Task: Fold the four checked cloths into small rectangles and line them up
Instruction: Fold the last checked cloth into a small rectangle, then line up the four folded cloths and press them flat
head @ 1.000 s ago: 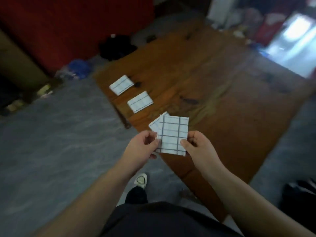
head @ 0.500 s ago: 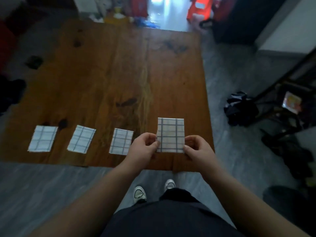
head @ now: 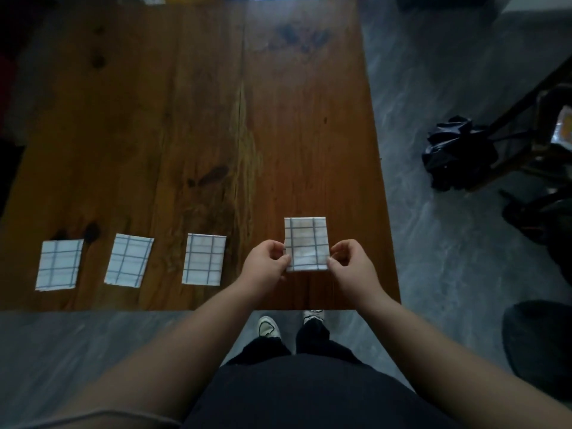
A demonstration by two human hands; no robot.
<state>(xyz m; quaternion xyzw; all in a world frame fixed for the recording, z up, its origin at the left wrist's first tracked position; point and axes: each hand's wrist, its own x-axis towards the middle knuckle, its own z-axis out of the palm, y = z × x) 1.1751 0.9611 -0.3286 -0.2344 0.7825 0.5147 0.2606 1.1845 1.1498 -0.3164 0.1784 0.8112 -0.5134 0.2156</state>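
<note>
Three folded white cloths with blue checks lie in a row near the front edge of the wooden table (head: pixel 192 97): the left cloth (head: pixel 59 264), the middle cloth (head: pixel 129 260) and the third cloth (head: pixel 204 259). To their right I hold a fourth folded checked cloth (head: pixel 305 243), a small upright rectangle, low over the table's right front part. My left hand (head: pixel 264 261) pinches its lower left edge and my right hand (head: pixel 348 264) pinches its lower right edge.
The table's right edge (head: pixel 376 168) runs close to the held cloth, with grey floor beyond. A crumpled black bag (head: pixel 458 153) and dark chair legs (head: pixel 526 134) stand on the floor at the right. My shoes (head: pixel 291 325) are below the table's front edge.
The view has swung round to face the table squarely, so the three laid cloths now form a row at the left. Both hands still hold the fourth cloth, now lower and nearer the table.
</note>
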